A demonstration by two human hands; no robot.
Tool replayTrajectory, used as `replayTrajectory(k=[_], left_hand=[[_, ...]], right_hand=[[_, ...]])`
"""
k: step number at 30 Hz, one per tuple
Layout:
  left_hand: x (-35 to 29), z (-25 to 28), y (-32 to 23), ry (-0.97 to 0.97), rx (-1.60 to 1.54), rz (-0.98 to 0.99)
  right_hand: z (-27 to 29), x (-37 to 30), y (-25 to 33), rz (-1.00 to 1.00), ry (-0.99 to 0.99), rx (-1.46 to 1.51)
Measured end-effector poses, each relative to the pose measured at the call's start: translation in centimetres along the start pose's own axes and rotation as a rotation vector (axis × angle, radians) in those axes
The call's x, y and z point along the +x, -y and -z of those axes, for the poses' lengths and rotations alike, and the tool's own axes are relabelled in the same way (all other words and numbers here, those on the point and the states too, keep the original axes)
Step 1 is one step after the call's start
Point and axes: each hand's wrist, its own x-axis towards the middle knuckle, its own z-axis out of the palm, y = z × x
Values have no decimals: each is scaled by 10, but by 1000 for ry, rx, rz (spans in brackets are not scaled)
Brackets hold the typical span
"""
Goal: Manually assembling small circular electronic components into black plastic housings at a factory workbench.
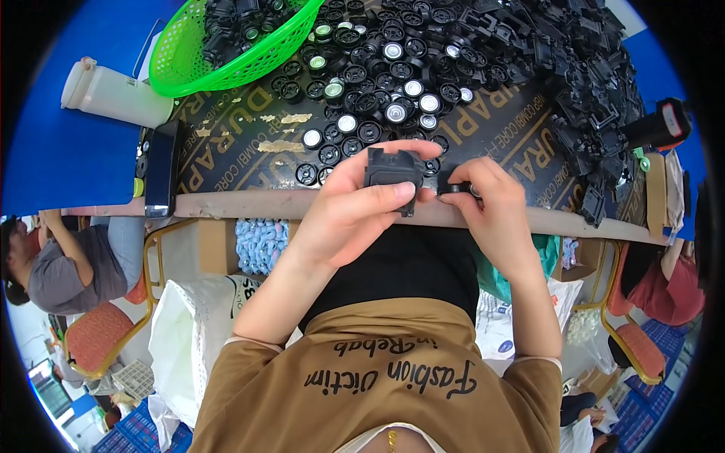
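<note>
- Two bare hands over the near edge of the worktop, both occupied.
- Left hand: grasping a black moulded part — thumb across its face, fingers behind it. Part is raised just above the near edge, around mid-length.
- Right hand: thumb and fingertips pinching a small black round piece, just right of the moulded part, apart from it. Exact type of piece: can't tell.
- Wheels, black, some silver-faced: loose heap from the far edge down toward the near edge, middle.
- Black moulded pieces: piled along the right edge up to the far right corner.
- Green basket at the far left corner — black parts inside.
- White container by the left edge; dark flat device at the near left corner.
</note>
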Motion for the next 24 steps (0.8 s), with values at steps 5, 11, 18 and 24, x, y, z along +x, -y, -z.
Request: replayTrajectory(k=[5, 11, 18, 24], left_hand=[[3, -4, 5, 33, 175, -74], [4, -11, 0, 6, 376, -170], [5, -20, 13, 4, 593, -127], [1, -25, 9, 31, 816, -238]], right_hand=[[8, 1, 11, 38, -208, 245], [9, 1, 12, 113, -384, 234], [-2, 4, 27, 330, -430, 312], [-2, 2, 28, 475, -452, 209]])
